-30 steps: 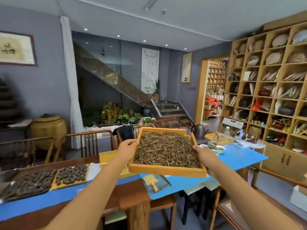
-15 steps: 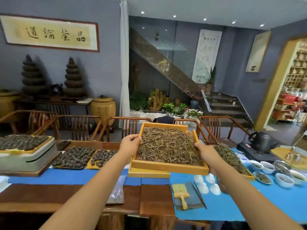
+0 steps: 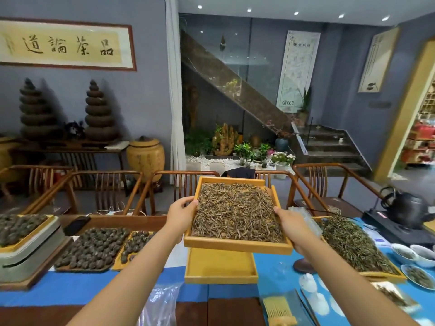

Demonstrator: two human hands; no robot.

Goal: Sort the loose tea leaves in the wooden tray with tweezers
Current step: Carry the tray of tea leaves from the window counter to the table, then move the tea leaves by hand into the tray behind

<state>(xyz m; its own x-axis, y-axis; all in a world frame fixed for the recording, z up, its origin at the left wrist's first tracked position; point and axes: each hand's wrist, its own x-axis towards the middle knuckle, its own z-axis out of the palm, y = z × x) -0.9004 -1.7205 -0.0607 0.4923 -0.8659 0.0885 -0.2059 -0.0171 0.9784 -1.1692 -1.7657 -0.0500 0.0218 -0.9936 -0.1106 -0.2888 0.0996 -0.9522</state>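
A light wooden tray [image 3: 237, 247] heaped with loose brown tea leaves [image 3: 236, 214] is held up in the air above the table, tilted slightly toward me. My left hand [image 3: 180, 217] grips its left rim with the thumb on top. My right hand [image 3: 290, 225] grips its right rim the same way. Directly below lies an empty yellow wooden tray [image 3: 220, 267] on the table. No tweezers can be made out for certain.
Trays of dark tea balls [image 3: 93, 249] lie at the left, and a tray of greenish loose tea [image 3: 353, 245] at the right. Small white bowls [image 3: 414, 255], a bamboo brush [image 3: 279, 310], a plastic bag [image 3: 161, 304] and a black kettle [image 3: 407, 209] share the blue-covered table. Wooden chairs [image 3: 106, 189] stand behind.
My view has swung left from the shelf wall to the table's middle. Both hands have carried the leaf tray along, and it now hangs over the empty yellow tray.
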